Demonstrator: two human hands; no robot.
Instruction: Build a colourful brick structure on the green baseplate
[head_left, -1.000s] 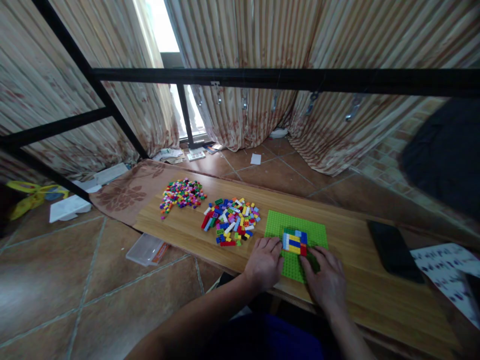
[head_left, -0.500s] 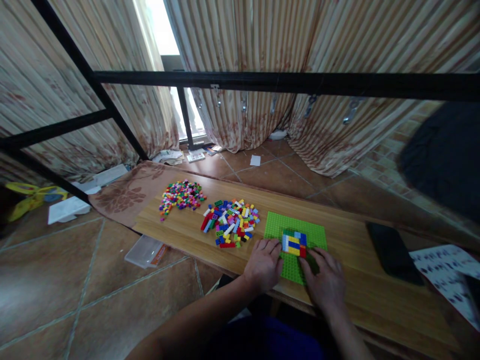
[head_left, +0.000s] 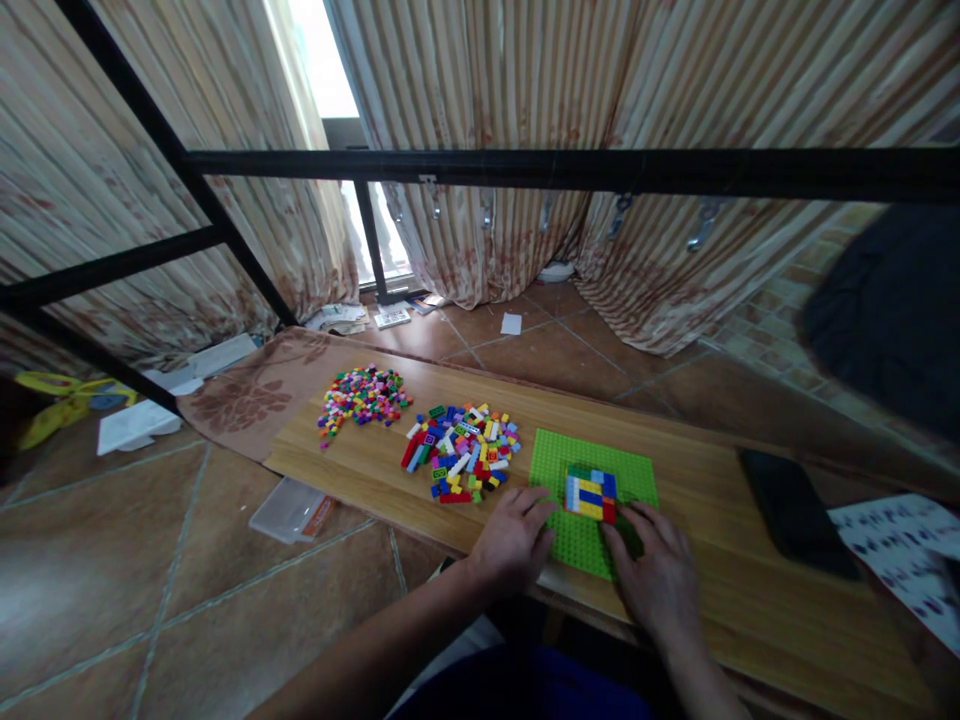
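A green baseplate (head_left: 562, 452) lies on a wooden board (head_left: 705, 590), with a small block of blue, yellow, white and red bricks (head_left: 589, 493) built on it. My left hand (head_left: 513, 538) rests on the board at the plate's near left corner, fingers curled and close together, fingertips at the plate's edge. My right hand (head_left: 658, 576) lies over the plate's near right corner, fingers bent toward the red end of the block. Whether either hand holds a brick is hidden. A pile of larger mixed bricks (head_left: 461, 452) lies left of the plate, a pile of tiny bricks (head_left: 360, 392) farther left.
A black phone (head_left: 795, 514) and a printed sheet (head_left: 900, 555) lie at the board's right end. A patterned cloth (head_left: 247, 385) covers the left end. A black metal frame (head_left: 525, 168) crosses above. A clear plastic box (head_left: 291, 510) sits on the tiled floor below.
My left hand has slid back and left, off the block's side to the plate's near left corner. The right hand has barely shifted. The view has tilted slightly.
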